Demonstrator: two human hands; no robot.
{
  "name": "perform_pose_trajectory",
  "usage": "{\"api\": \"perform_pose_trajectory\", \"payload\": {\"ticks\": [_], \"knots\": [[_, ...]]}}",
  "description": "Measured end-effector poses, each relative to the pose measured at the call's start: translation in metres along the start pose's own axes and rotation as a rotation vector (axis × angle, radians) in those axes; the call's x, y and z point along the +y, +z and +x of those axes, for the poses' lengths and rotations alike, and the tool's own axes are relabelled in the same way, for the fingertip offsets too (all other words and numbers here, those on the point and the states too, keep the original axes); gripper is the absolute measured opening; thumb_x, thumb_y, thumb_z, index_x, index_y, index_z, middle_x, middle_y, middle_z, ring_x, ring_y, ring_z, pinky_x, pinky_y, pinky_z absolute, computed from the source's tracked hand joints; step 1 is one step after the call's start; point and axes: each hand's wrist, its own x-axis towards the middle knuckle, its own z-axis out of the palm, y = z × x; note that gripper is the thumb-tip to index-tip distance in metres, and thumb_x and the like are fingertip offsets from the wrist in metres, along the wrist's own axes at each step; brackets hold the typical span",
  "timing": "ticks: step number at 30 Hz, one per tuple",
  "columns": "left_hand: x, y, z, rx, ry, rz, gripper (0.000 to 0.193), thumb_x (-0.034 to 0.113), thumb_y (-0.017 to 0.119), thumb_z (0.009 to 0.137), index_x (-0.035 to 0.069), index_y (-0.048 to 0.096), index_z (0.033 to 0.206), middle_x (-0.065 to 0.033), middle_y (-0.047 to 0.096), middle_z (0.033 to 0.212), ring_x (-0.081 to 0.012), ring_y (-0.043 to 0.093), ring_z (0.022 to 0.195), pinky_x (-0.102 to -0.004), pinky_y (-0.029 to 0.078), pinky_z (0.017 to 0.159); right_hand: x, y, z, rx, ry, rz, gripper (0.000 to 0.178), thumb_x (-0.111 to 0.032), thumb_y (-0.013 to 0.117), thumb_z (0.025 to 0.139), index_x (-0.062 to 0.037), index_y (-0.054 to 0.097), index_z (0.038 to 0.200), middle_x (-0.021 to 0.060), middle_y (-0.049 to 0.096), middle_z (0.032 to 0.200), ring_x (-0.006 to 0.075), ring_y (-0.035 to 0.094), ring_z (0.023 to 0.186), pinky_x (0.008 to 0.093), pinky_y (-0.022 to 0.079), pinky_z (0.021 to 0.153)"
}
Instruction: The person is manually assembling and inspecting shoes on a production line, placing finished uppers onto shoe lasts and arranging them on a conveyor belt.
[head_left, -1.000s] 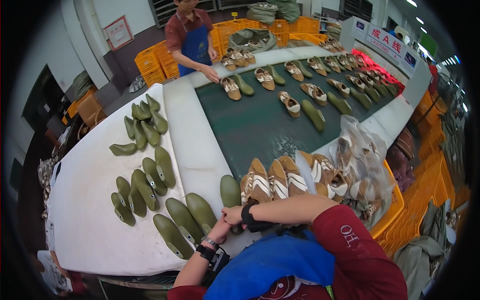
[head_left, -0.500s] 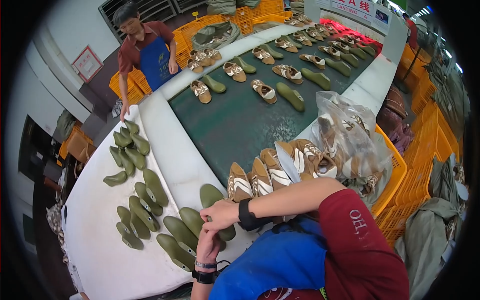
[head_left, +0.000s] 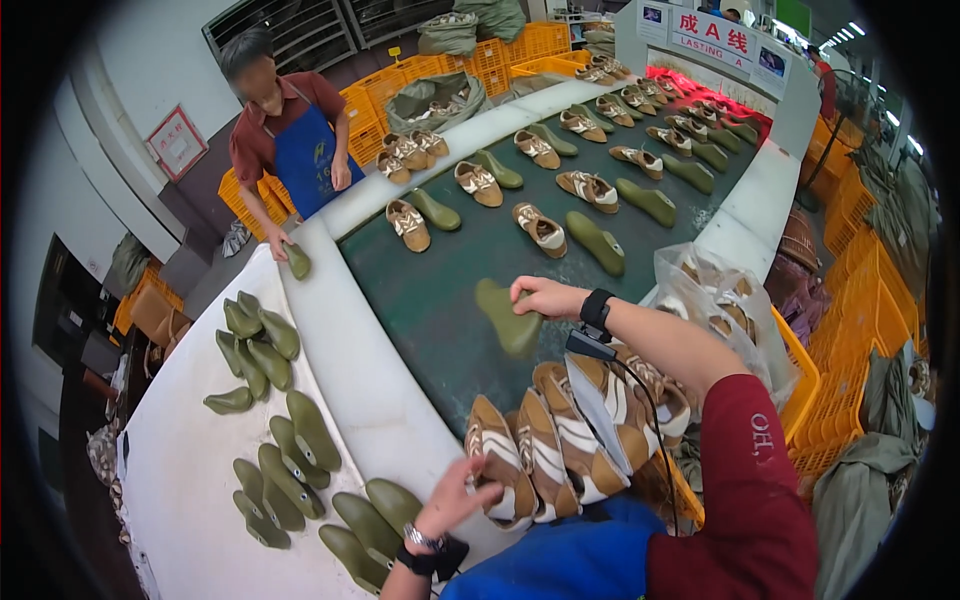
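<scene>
On the left, a white table [head_left: 195, 480] carries green moulds [head_left: 290, 482], most with their long axes slanting from upper left to lower right. At its far corner, a co-worker's hand [head_left: 280, 240] grips the upper end of another mould [head_left: 298, 262]. A white ledge [head_left: 355, 335] edges the green belt [head_left: 420, 285], and a bare stretch of belt opens between that ledge and the mould in the person's grasp. At the near end, the left hand [head_left: 452, 502] has loose, parted fingers overlapping the leftmost shoe [head_left: 497, 450]; I cannot tell whether they touch it. That shoe's toe points away from the person. The raised mould [head_left: 505, 322] appears over the belt, its long axis running from upper left to lower right; which end is the toe is unclear. The right hand [head_left: 548, 297] pinches its right side. Below stand more shoes [head_left: 575, 435]; rightward, a plastic bag [head_left: 720, 300] and an orange crate [head_left: 800, 365] crowd the belt's edge.
</scene>
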Motion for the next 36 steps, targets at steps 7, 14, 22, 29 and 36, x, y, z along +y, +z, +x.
{"api": "perform_pose_trajectory", "payload": {"ticks": [7,14,22,29,36], "knots": [[-0.04,0.052,-0.022,-0.179,0.266,0.19,0.042,0.026,0.071,0.073,0.002,0.055,0.103,-0.0149,0.058,0.085,-0.0287,0.057,0.08,-0.0348,0.046,0.069,0.105,-0.048,0.062,0.215,0.046,-1.148,0.024,-0.016,0.052,0.076,-0.0199,0.058,0.099,0.0125,0.063,0.094,0.0303,0.06,0.091,0.0385,0.047,0.077],[-0.055,0.076,-0.033,-0.103,0.068,-0.041,0.033,0.022,0.07,0.073,0.001,0.055,0.094,-0.0188,0.058,0.081,-0.0342,0.056,0.076,-0.0385,0.046,0.067,0.141,-0.037,0.072,0.229,0.214,-1.023,0.028,-0.019,0.049,0.082,-0.0195,0.054,0.109,0.018,0.046,0.117,0.0345,0.056,0.098,0.039,0.046,0.082],[0.03,0.002,-0.021,0.206,0.276,0.507,0.033,0.01,0.068,0.069,0.005,0.055,0.099,-0.0122,0.06,0.085,-0.0302,0.057,0.078,-0.0391,0.041,0.07,-0.013,0.031,0.001,-0.088,-0.358,-0.743,0.028,-0.021,0.061,0.076,-0.0091,0.063,0.101,0.0147,0.063,0.093,0.0308,0.059,0.089,0.0384,0.047,0.079],[0.076,0.008,-0.022,0.375,0.368,0.638,0.036,0.009,0.065,0.068,0.006,0.054,0.102,-0.007,0.054,0.077,-0.0241,0.051,0.077,-0.0356,0.037,0.068,-0.057,0.157,-0.115,0.077,-0.905,-1.052,0.055,-0.016,0.07,0.063,-0.015,0.049,0.114,0.0146,0.042,0.112,0.0325,0.056,0.085,0.039,0.051,0.064],[0.086,0.011,-0.051,0.574,0.45,0.135,0.042,0.006,0.067,0.067,0.004,0.053,0.106,-0.0066,0.054,0.076,-0.0251,0.052,0.082,-0.036,0.042,0.074,-0.037,0.172,-0.137,0.274,-0.89,-1.035,0.042,-0.004,0.059,0.066,-0.0054,0.049,0.107,0.012,0.048,0.101,0.0288,0.058,0.078,0.0365,0.051,0.06]]}}
